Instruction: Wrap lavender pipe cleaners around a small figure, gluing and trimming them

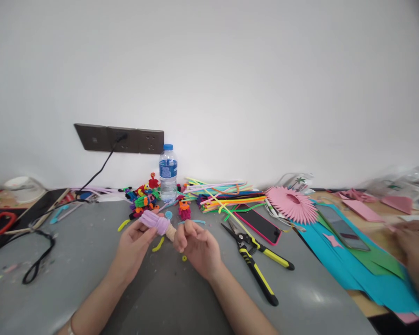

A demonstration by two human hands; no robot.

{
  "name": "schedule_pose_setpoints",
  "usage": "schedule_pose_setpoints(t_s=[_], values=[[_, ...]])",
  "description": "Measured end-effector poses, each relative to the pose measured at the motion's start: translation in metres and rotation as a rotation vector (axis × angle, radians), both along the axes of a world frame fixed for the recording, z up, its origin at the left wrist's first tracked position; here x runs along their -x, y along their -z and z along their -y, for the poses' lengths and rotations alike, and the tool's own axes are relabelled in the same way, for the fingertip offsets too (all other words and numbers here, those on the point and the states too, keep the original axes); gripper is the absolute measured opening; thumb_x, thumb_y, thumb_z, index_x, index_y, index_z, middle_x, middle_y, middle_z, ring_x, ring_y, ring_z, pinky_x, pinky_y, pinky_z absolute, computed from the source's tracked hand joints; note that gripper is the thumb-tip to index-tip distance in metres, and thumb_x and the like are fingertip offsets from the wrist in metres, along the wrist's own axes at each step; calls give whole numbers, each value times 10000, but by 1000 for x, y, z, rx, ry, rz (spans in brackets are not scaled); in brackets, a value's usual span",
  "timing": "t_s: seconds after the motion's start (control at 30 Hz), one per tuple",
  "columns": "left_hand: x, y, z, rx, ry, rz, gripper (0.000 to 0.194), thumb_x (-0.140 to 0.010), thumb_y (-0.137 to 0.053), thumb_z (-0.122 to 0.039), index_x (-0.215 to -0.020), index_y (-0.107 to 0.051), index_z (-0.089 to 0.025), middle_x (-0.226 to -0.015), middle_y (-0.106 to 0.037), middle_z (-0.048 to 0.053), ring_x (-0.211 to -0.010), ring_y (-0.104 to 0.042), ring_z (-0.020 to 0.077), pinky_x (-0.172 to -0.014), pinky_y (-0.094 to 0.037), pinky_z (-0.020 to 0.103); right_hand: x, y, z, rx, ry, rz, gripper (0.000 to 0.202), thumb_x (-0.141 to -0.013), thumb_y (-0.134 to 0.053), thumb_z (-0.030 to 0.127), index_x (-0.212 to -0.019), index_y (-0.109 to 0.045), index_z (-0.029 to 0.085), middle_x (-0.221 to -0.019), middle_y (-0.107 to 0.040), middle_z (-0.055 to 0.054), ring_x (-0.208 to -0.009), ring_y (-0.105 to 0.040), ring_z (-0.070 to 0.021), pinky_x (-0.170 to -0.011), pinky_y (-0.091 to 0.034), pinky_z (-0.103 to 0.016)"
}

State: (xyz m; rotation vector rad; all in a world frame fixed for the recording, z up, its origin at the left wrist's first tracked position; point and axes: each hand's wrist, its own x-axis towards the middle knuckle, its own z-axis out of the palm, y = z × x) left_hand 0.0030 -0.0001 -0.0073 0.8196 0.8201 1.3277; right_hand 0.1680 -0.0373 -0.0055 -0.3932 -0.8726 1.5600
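Note:
A small pipe-cleaner figure [155,223], lilac with a beige wound end, is held above the grey table mat. My left hand [134,246] grips its lilac part between thumb and fingers. At the beige end, my right hand [197,244] has its fingers curled in and pinched; the fingertips partly hide what they hold there. Just beyond my hands stands an orange and magenta pipe-cleaner figure [184,209]. Short yellow pipe-cleaner pieces [158,244] lie on the mat below.
Yellow-and-black pliers-like cutters [256,256] lie to the right, near a phone [260,224]. Behind are a water bottle [168,174] and bundled pipe cleaners [230,197]. Another person's hand [417,246] works beside blue paper [356,265]. Orange scissors [0,224] lie far left.

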Motion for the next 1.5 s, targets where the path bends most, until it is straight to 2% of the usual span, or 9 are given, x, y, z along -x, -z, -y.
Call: schedule_pose_setpoints(t_s=[0.17, 0.43, 0.63, 0.87, 1.1, 1.37, 1.5], values=[[-1, -3, 1, 29, -10, 1, 399, -564, -918, -294, -924, -784, -186, -1013, -788, 83, -934, -732, 236, -842, -591, 309, 0, 2, 0, 4, -33, -39, 213, -710, -475, 337, -638, -294, 251, -567, -411, 14, -531, -386, -176, -593, -363, -317], [1, 1, -1, 10, 12, 7, 376, -594, -912, -296, -925, -779, -176, -1020, -788, 91, -940, -731, 221, -831, -591, 281, 1, 4, -1, 14, -81, -129, 162, -704, -502, 312, -645, -367, 245, -548, -452, 15, -526, -403, -177, -589, -324, -301], [0, 1, -1, 24, 4, 15, 382, -572, -926, -309, -903, -782, -183, -1034, -790, 86, -958, -728, 211, -839, -585, 264, 1, 3, 1, 35, -107, -167, 154, -704, -502, 287, -655, -366, 238, -552, -423, 34, -519, -397, -163, -597, -307, -296], [1, 3, -2, 10, -1, -1, 427, -579, -919, -329, -954, -786, -175, -1045, -787, 105, -997, -721, 241, -858, -583, 300, 2, 1, 1, 51, -129, -205, 106, -700, -505, 262, -679, -406, 230, -577, -464, 26, -528, -410, -160, -600, -306, -287], [2, 4, -1, 43, 3, 2, 460, -569, -926, -309, -987, -787, -174, -1095, -778, 109, -1017, -720, 247, -860, -584, 296, 2, 2, 0, 69, -113, -156, 171, -705, -534, 305, -644, -388, 241, -549, -430, 35, -521, -396, -165, -596, -306, -293], [0, 3, -1, 29, -9, -1, 452, -543, -933, -333, -937, -790, -164, -1036, -792, 111, -992, -725, 244, -871, -582, 306, 0, 4, 0, 48, -137, -203, 139, -714, -533, 247, -682, -399, 228, -578, -437, 37, -532, -401, -152, -603, -309, -278], [-1, 1, 2, 29, -2, -7, 497, -541, -934, -337, -986, -787, -172, -1079, -786, 111, -1020, -723, 252, -899, -576, 318, 2, 4, 1, 43, -102, -155, 253, -788, -634, 317, -692, -417, 228, -596, -430, 51, -530, -393, -136, -594, -301, -267]])
